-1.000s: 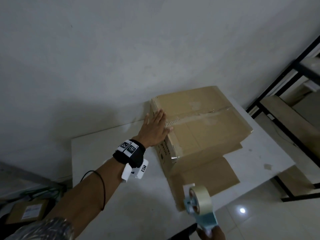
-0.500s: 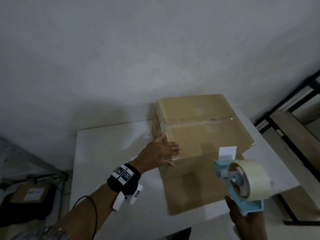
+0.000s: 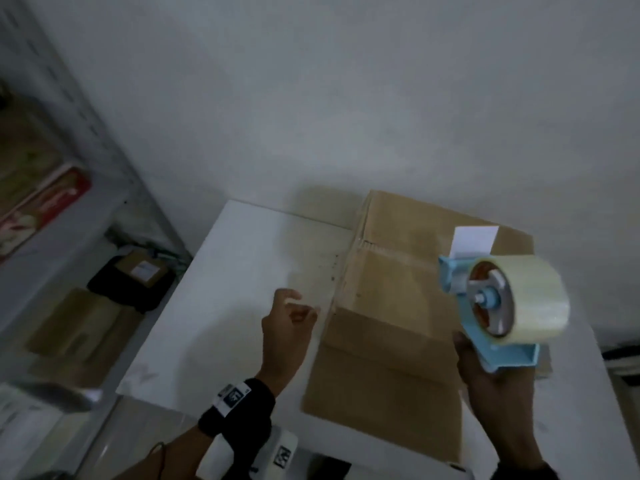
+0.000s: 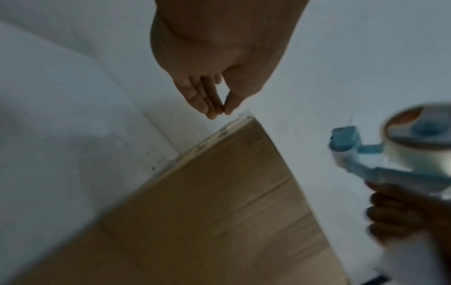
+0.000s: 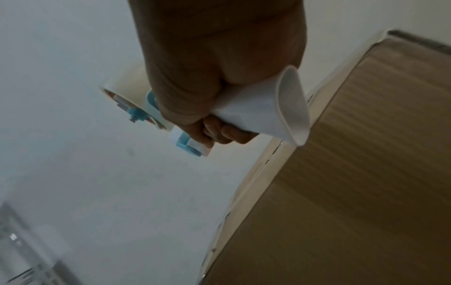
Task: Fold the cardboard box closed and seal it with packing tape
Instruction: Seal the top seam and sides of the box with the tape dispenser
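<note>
Cardboard box (image 3: 408, 271) sits on the white desk (image 3: 242, 289), closed, with tape along its top seam, to the right of the left hand (image 3: 285, 327) and beyond the right hand (image 3: 491, 379). Left grip hovers just beside the box's near-left corner, fingers loosely drawn together with thumb meeting fingertips (image 4: 211, 108), holding nothing. Right grip is wrapped around the handle of the blue tape dispenser (image 3: 502, 306), raised above the box's near-right part. Right wrist view alone shows the handle's flared white end (image 5: 285, 108) (hidden from the head camera).
</note>
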